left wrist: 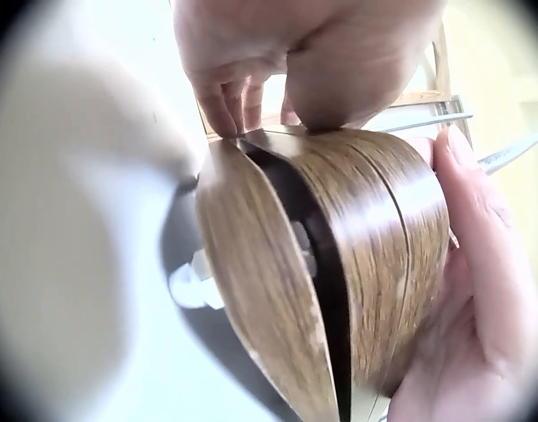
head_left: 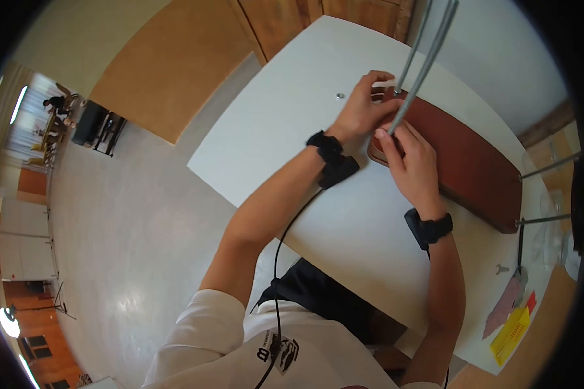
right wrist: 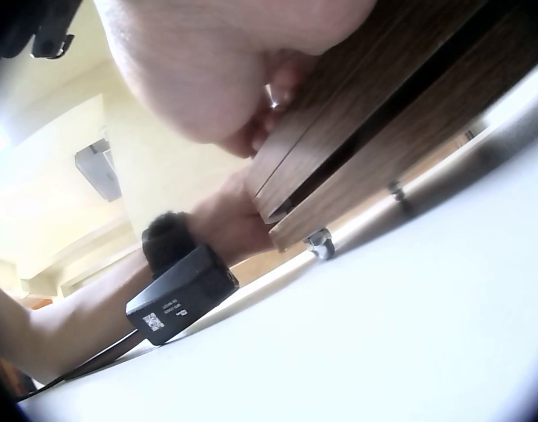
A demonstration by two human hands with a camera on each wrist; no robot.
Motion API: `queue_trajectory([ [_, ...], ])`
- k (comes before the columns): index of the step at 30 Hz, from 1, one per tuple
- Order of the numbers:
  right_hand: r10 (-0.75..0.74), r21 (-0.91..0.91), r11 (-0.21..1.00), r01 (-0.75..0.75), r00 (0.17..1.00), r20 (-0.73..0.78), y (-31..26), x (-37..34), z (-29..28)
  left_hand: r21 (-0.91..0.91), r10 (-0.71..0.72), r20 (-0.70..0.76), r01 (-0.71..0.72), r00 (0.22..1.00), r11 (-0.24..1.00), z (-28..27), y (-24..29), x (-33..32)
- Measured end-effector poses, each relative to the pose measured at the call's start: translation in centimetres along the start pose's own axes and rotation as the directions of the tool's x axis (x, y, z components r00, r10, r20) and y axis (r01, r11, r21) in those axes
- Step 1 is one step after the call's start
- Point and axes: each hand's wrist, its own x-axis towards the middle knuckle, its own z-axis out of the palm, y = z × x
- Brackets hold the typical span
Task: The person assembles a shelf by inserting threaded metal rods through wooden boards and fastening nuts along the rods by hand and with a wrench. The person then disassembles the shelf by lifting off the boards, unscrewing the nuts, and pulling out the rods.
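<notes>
The rods' (head_left: 428, 58) upper ends are cut off in the head view, and the right hand's (head_left: 413, 162) fingertips are partly hidden; what they clamp cannot be told. The brown board (head_left: 461, 155), at the table's (head_left: 279, 104) right, is gripped at its left end by the left hand's (head_left: 358, 115) curled fingers. A gap between its layers, hidden from the head camera, is shown by both wrist views; a nut (head_left: 339, 96) is seen farther left.

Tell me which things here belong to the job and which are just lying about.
In the job:
Left hand and right hand, gripping the layered wooden boards
Metal rods standing up from the boards
Probably the small metal part and wrench, both untouched

Apparently just lying about:
Yellow printed item
Pinkish piece beside it
</notes>
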Motion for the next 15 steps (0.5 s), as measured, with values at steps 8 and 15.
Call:
queue_trajectory([
  [8, 0.029, 0.009, 1.0, -0.029, 0.999, 0.02, 0.05, 0.07, -0.1, 0.118, -0.075, 0.012, 0.074, 0.997, 0.99, -0.1, 0.6, 0.1],
  [15, 0.003, 0.01, 1.0, -0.004, 1.0, 0.009, 0.11, 0.01, -0.21, 0.145, -0.053, 0.05, 0.045, 0.997, 0.988, -0.15, 0.21, 0.49],
])
